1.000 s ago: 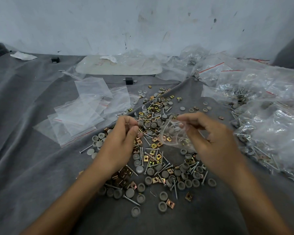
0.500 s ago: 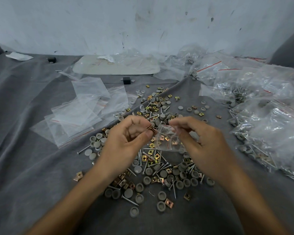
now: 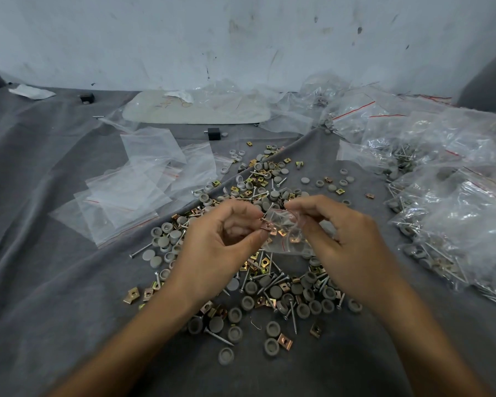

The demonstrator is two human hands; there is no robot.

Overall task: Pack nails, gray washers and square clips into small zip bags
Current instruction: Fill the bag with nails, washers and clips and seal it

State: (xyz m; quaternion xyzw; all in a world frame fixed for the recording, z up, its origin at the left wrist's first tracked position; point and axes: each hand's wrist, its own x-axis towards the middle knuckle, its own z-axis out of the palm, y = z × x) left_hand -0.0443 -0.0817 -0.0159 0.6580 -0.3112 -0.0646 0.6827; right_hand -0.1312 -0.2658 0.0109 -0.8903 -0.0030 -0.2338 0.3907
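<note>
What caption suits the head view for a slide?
Left hand pinches square clips at the mouth of a small zip bag held by the right hand, above loose hardware.

Creased gray cloth covers the worktop. Nails, gray washers and square clips lie heaped mid-cloth. Empty zip bags fan out left, filled bags pile up right.

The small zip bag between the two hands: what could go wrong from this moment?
1. The left hand pinches square clips at the mouth of the small zip bag; one may slip into the loose pile below, spoiling the count.
2. The right hand seems to hold that bag only by its top edge; the thin mouth may fold shut, or clips inside may spill.
</note>
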